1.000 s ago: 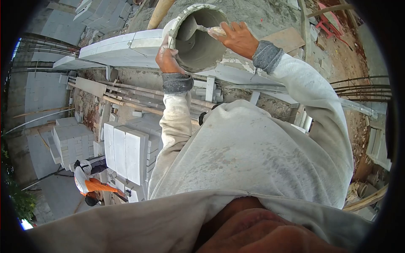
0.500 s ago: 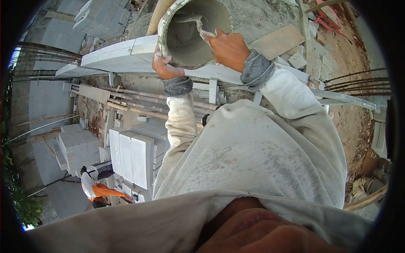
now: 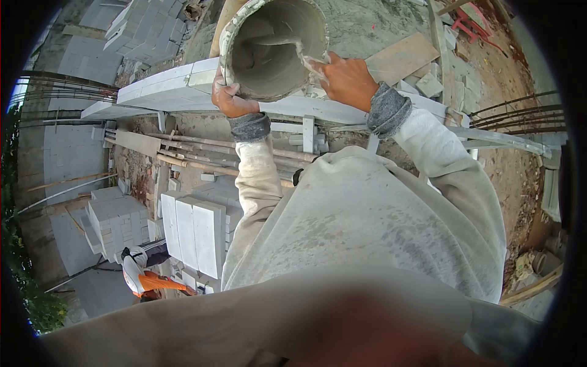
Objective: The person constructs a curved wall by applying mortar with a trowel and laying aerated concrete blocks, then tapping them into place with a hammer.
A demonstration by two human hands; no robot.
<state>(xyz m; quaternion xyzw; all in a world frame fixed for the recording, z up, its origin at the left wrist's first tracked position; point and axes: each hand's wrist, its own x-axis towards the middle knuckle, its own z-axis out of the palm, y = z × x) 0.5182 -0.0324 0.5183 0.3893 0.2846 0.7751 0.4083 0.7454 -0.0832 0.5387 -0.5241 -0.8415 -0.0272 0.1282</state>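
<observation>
A grey mortar-smeared bucket (image 3: 244,24) is tilted toward me above a wall of white blocks (image 3: 165,85). My left hand (image 3: 227,98) grips the bucket's lower rim. My right hand (image 3: 345,76) is shut on a trowel (image 3: 275,41) whose blade reaches inside the bucket against its mortar-coated wall. Both arms wear a dusty pale sweatshirt with grey cuffs.
Far below on the left stand stacks of white blocks (image 3: 195,229), with a person in an orange vest (image 3: 147,278) beside them. Bamboo scaffold poles (image 3: 195,153) run under the wall. Boards and rubble (image 3: 403,58) lie on the sandy ground at right. Rebar (image 3: 520,119) juts at right.
The bucket has shifted left and up in view. My right hand has moved lower along the rim, and the trowel blade now lies flatter inside the bucket.
</observation>
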